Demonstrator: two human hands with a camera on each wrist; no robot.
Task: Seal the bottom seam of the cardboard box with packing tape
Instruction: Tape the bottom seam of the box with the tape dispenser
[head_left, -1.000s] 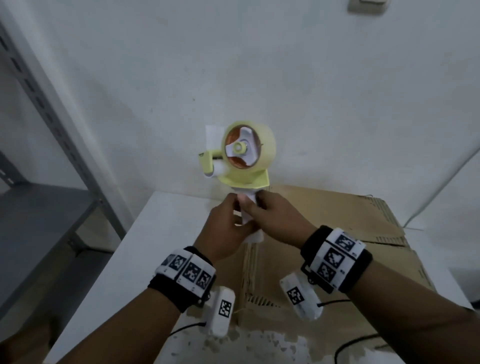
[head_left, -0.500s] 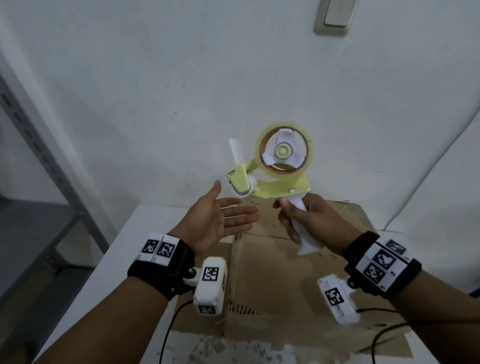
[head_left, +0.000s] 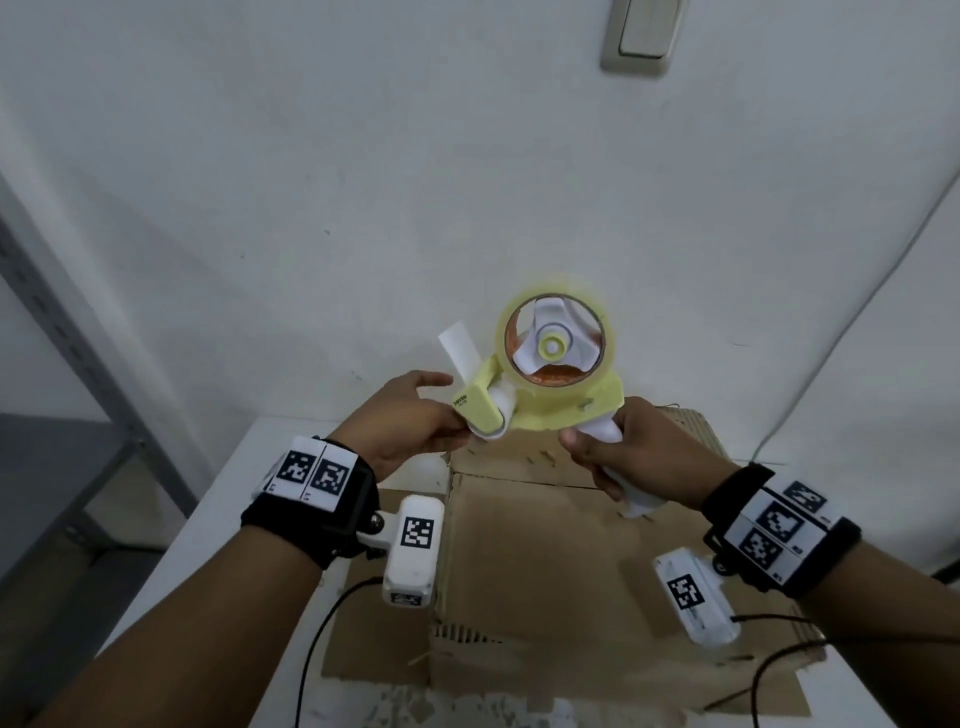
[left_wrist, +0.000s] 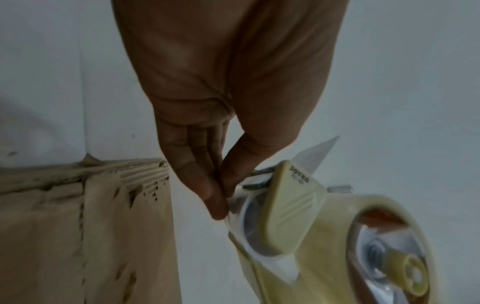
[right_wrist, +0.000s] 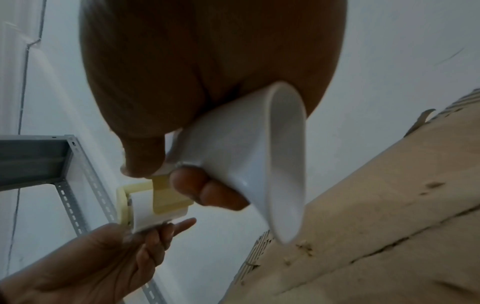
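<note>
Yellow tape dispenser (head_left: 540, 395) is hanging above cardboard box (head_left: 545, 561); right hand (head_left: 631, 454) gripping its handle, left hand (head_left: 410, 421) pinching tape end (left_wrist: 230, 214). Risk: tape folding onto itself.

Storeroom or packing area: metal rack (head_left: 78, 332), bare wall (head_left: 363, 156), worn table (head_left: 218, 519).

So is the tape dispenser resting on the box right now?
No. The right hand holds the tape dispenser by its white handle, up in the air above the cardboard box.
</note>
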